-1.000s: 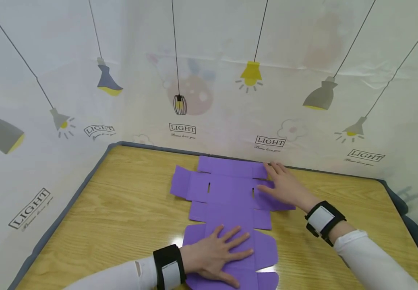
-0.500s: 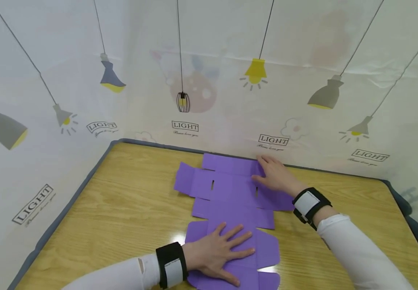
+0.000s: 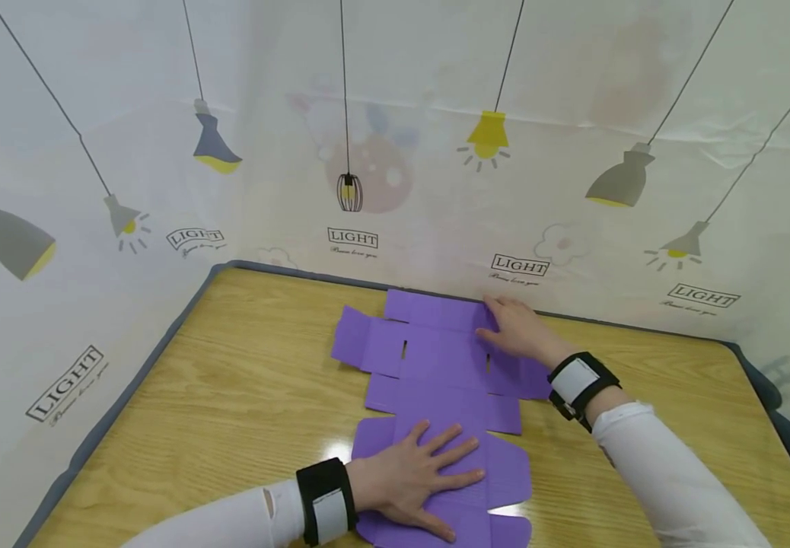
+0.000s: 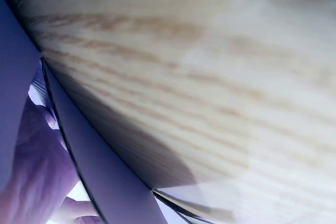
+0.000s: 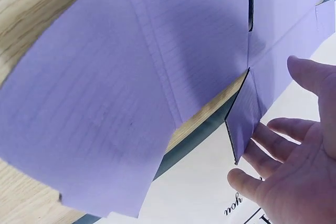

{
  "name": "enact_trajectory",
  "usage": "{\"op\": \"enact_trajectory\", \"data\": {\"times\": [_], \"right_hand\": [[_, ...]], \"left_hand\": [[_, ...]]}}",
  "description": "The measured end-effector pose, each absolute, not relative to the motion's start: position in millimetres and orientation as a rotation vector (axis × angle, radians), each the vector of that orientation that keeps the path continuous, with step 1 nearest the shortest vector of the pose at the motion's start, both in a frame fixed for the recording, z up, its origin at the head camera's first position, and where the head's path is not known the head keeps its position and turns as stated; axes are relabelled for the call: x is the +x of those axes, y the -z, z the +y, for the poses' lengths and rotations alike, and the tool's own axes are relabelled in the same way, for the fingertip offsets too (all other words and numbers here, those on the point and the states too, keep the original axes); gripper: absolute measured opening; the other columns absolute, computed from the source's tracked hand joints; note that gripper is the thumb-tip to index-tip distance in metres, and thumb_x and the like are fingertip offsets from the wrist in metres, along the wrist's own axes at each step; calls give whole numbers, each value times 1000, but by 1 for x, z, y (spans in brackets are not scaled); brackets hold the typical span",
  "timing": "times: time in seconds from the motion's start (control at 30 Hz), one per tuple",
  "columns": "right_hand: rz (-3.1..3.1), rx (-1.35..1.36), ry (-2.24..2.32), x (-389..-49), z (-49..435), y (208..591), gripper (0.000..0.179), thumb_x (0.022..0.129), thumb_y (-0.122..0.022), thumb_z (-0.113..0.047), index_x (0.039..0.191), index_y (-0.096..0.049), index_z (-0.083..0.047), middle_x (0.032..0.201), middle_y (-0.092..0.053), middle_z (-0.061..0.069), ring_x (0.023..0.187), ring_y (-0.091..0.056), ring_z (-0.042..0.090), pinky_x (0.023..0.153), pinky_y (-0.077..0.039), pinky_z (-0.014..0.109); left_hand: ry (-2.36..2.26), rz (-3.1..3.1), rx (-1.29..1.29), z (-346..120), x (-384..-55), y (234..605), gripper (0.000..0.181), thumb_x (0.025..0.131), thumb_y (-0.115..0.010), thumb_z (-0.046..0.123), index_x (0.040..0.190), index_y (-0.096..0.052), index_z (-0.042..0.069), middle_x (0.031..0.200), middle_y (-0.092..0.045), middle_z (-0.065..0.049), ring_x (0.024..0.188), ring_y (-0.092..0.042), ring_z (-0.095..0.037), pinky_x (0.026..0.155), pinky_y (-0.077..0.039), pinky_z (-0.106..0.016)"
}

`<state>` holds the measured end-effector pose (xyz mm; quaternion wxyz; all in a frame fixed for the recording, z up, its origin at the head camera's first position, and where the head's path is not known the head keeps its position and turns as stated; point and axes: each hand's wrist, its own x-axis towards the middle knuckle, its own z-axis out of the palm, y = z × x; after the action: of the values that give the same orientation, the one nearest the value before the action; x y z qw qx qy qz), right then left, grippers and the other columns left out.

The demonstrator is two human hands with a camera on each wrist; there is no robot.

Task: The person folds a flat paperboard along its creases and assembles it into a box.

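Note:
A flat purple cardboard box blank (image 3: 436,361) lies unfolded on the wooden table, with side flaps and two narrow slots. My left hand (image 3: 412,479) rests palm down on its near part, fingers spread. At the far right corner is my right hand (image 3: 521,331). In the right wrist view, its fingers (image 5: 270,150) touch a small end flap (image 5: 244,114) that is bent up a little, while the thumb stands apart from the card. The left wrist view looks low along the table, with the purple card edge (image 4: 100,145) partly hiding the left hand (image 4: 42,166).
Behind the table (image 3: 244,365) hangs a white sheet (image 3: 422,152) printed with lamps and the word LIGHT. A dark grey border (image 3: 141,380) runs along the table's edges. The blank's far end lies close to the back edge. A left side flap (image 3: 351,337) tilts upward.
My right hand has shifted left along the far right corner of the cardboard, covering more of it. The left hand stays flat on the near part. The head view has shifted slightly.

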<state>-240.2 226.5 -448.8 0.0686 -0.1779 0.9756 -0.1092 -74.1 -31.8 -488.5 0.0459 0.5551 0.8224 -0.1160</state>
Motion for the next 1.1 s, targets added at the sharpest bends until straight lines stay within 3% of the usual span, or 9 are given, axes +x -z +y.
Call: {"op": "enact_trajectory", "data": {"times": [0.5,0.77,1.1], "right_hand": [[3060,-460,425,-233,224,425,45,102,-66,-17,139,-61,7,132,-65,30,121,-65,44,104,-55,59],[3107,-507,527,-217,224,412,29,101,-65,-10,125,-69,5,124,-73,26,115,-70,42,100,-58,58],[3168,-607,629,-190,223,402,18,101,-66,-7,112,-76,2,107,-80,19,97,-76,35,85,-62,52]], "left_hand": [[366,2513,1690,-32,-73,488,90,93,-36,89,167,-20,42,180,-16,3,166,-23,-25,126,-41,-51],[359,2519,1684,-31,-73,488,90,92,-37,89,167,-20,42,179,-17,3,166,-24,-26,127,-40,-52],[366,2515,1670,-31,-73,491,91,92,-37,89,168,-18,43,180,-16,4,166,-22,-25,127,-39,-52]]}}
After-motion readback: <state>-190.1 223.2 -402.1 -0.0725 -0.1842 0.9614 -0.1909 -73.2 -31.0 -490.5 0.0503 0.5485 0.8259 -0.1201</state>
